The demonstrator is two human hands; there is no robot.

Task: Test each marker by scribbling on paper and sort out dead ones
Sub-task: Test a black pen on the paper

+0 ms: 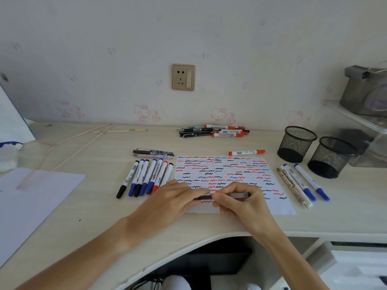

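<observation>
My left hand (173, 197) has its fingertips curled around the dark end of a black pen (222, 196), and my right hand (236, 198) pinches the pale barrel beside it, both low over the near edge of the scribble paper (226, 174). I reckon I'm at the cap here, pulling it off or pushing it back on; I can't tell which. If it's coming off, next comes a short squiggle in the bare strip at the bottom of the sheet, since everything above is packed with red, blue and black waves.

Scanning across: a blank sheet (31, 206) at far left, then a row of 7 markers (146, 177) fanned out just left of the paper, with a few dark pens (154, 153) lying crosswise above them. At the back, a heap of red markers and pens (215, 131). 1 lone red marker (247, 152) lies just past the paper's top edge. To the right of the sheet lie about 4 more markers (301, 183), then 2 mesh pen cups (314, 150).

Nothing blocks my hands, though the row at left lies just beside my left knuckles, so a careless sweep could scatter it.
</observation>
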